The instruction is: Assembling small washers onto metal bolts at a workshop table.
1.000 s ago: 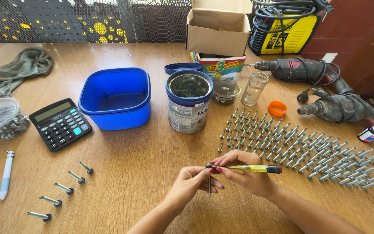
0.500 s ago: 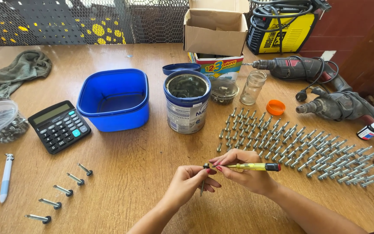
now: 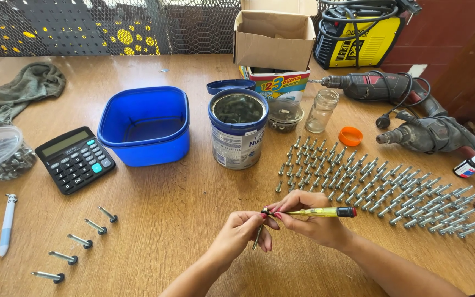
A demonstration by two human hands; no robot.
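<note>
Screw (image 3: 258, 237) hangs pinched in the left hand (image 3: 241, 234), in front of the tin (image 3: 237, 135). Right hand (image 3: 309, 220) grips a yellow screwdriver (image 3: 320, 212) (tip meets the screw's head).

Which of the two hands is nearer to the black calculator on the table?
Left. The left hand sits right of and below the calculator, holding a bolt. The right hand, with the yellow screwdriver, is farther right.
</note>
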